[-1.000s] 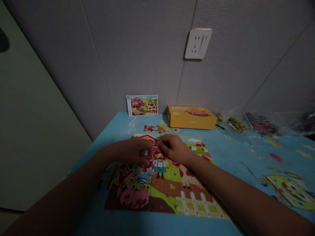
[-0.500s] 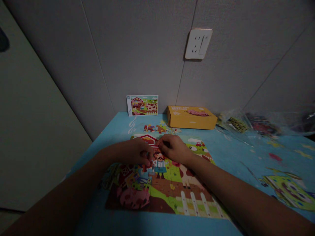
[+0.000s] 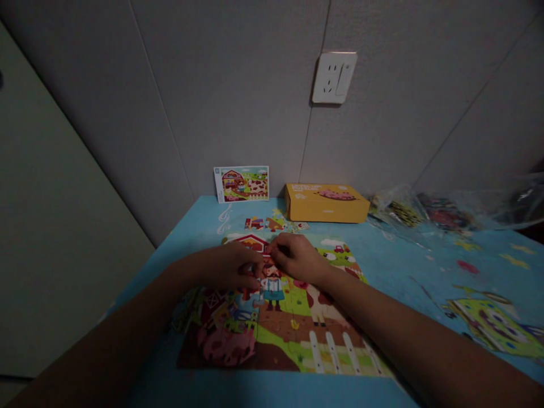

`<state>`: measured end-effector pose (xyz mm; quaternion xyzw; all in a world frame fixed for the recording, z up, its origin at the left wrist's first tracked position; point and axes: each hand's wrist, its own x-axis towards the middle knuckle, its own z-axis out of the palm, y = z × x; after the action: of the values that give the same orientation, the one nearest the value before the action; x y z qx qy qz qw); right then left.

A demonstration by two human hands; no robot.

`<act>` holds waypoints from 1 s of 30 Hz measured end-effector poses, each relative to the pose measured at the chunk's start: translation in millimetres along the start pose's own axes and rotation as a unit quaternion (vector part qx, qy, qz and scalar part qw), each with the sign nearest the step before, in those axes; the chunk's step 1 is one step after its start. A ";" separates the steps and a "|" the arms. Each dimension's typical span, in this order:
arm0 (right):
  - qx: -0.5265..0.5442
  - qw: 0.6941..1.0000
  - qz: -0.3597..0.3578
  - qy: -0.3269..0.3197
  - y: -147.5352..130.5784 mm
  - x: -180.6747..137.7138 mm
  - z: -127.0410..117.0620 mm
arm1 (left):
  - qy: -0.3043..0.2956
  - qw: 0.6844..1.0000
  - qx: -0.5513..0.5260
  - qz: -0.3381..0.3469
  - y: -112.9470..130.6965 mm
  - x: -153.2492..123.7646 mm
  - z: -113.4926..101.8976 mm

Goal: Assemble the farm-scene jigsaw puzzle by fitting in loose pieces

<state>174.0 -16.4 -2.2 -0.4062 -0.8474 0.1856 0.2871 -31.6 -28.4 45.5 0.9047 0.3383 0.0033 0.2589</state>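
A farm-scene jigsaw puzzle [image 3: 276, 340], mostly joined, lies on the blue tabletop, showing a barn, a farmer, a cow, a pig and a white fence. Over its barn side, my left hand [image 3: 229, 266] has its fingers curled in a pinch near the farmer; anything between the fingertips is hidden. My right hand [image 3: 300, 258] rests at the puzzle's upper middle, thumb and fingers bent together beside the barn roof. What its fingertips hold or press cannot be made out. Loose puzzle pieces [image 3: 275, 224] lie just beyond the puzzle.
A picture card [image 3: 245, 184] of the same farm scene leans against the wall. Right of it stands a yellow puzzle box [image 3: 327, 209]. Clear plastic bags [image 3: 403, 212] of pieces lie farther right. On the wall is a socket [image 3: 335, 77]. A cartoon print [image 3: 497, 326] marks the tabletop's right side.
The view has shifted slightly, so the scene sits a little farther left. Both hands stay at nearly the same spots on the puzzle, with hardly any visible finger movement.
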 end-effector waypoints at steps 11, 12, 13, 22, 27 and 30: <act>-0.004 1.000 0.004 -0.004 -2.0 -0.2 -1.8 | -0.015 1.000 0.018 -0.019 7.2 -0.9 -1.3; -0.004 1.000 0.004 -0.004 -1.8 -0.1 -1.7 | -0.015 1.000 0.022 -0.017 7.4 -1.1 -1.5; -0.005 1.000 0.004 -0.004 -1.7 -0.1 -1.5 | -0.014 0.999 0.025 -0.016 7.3 -1.3 -1.5; -0.004 1.000 0.004 -0.007 -0.5 -0.4 -0.8 | -0.014 0.999 0.043 -0.004 7.2 -3.2 -1.1; -0.002 1.000 0.011 -0.008 0.2 -0.2 -0.1 | -0.018 0.999 0.048 -0.008 4.7 -3.2 -1.0; -0.004 1.000 0.007 -0.006 -0.5 0.1 -0.1 | -0.023 0.999 0.037 -0.014 3.5 -2.8 -1.0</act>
<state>173.8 -16.6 -1.9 -0.4122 -0.8469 0.1869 0.2791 -31.8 -31.9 48.4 0.9087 0.3448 -0.0341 0.2327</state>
